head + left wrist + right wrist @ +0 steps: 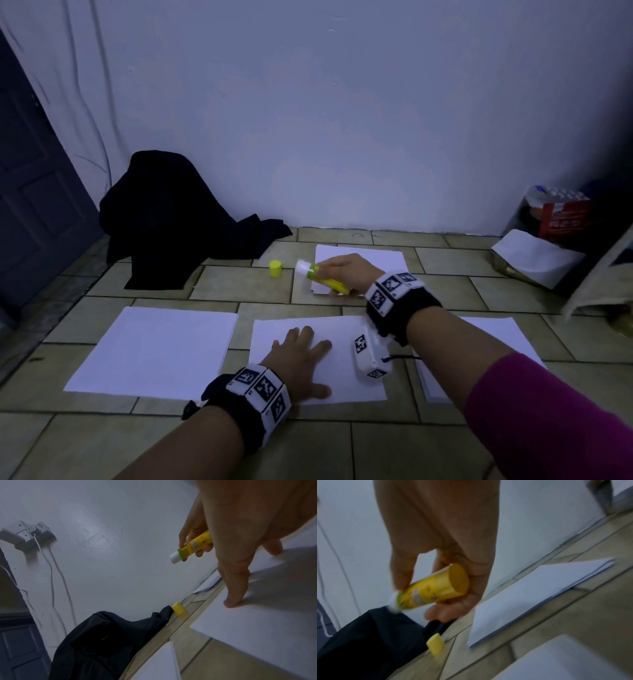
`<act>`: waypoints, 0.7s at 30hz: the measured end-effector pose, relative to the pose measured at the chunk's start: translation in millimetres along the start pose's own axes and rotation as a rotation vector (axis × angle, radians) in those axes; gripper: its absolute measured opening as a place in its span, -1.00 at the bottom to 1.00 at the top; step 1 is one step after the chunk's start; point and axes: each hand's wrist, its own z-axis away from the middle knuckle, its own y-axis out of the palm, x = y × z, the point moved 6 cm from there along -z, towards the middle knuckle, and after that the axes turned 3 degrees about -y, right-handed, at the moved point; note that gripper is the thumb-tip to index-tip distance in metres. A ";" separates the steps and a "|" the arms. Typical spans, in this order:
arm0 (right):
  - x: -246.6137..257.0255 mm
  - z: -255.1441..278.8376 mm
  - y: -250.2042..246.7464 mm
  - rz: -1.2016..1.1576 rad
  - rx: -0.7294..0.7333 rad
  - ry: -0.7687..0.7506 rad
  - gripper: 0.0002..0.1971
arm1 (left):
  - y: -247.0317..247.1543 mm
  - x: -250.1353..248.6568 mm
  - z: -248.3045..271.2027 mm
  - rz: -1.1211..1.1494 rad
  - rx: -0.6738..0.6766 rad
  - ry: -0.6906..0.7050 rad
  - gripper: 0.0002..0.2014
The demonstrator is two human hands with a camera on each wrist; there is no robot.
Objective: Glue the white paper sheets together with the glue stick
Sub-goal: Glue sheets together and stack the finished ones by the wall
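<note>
My right hand [346, 270] grips an uncapped yellow glue stick [325, 278], its white tip pointing left, above the far stack of white paper [383, 257]. The same glue stick [435, 588] shows in the right wrist view, held between thumb and fingers, and as the glue stick [193, 546] in the left wrist view. Its yellow cap [275, 268] stands on the tiled floor just left of the tip. My left hand [298, 353] lies flat with spread fingers on the middle white sheet [342, 380]. More white sheets lie at the left [154, 349] and at the right [496, 329].
A black cloth heap [171, 219] lies against the wall at the back left, close to the cap. A dark door [30, 192] stands at the left. Packages and a folded paper [548, 240] crowd the back right corner. Cables hang from a wall socket [32, 532].
</note>
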 end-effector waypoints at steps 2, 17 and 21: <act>-5.2 9.7 -18.7 0.118 -0.024 -0.029 -0.68 | -1.6 -4.7 -2.2 0.005 0.005 -0.028 -0.24; -37.5 24.6 -37.0 0.505 -0.253 -0.153 -0.74 | -8.9 -7.8 -3.5 -0.040 0.029 -0.080 -0.32; -38.6 30.3 -38.0 0.516 -0.230 -0.146 -0.73 | -10.4 -6.5 -2.2 -0.070 0.038 -0.076 -0.30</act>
